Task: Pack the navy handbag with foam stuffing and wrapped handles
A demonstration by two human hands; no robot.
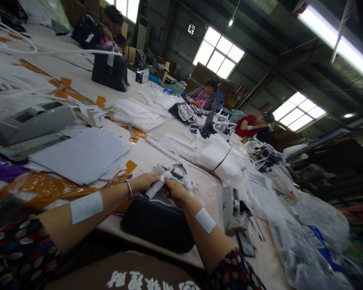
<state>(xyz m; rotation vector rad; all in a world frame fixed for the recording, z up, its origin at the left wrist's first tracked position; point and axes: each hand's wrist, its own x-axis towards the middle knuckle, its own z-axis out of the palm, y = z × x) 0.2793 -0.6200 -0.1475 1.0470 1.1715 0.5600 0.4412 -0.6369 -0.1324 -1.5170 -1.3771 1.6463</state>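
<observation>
**Snug two-hand pinch on the wrapped handle, looks solid**

Nice grip you've got there. Your left hand and right hand are both closed narrow around the white-wrapped bag handle, almost knuckle to knuckle. The black handbag lies right under your hands at 6 o'clock, with the handle's loop rising toward 12 o'clock. I can't tell where the handle joins the bag, since your fingers hide that bit.

Tip: a short gap between your hands gives you better control over the wrap than a wide one, so this spacing works. Pull evenly with both hands so the white layer sits flat.

Your space is pretty busy, too. The grey tape dispenser sits at 10 o'clock, the stack of pale paper sheets is nearer at 9, and a second grey dispenser is at 3. Watch that your left wrist's metal bangle doesn't snag the wrap.
</observation>
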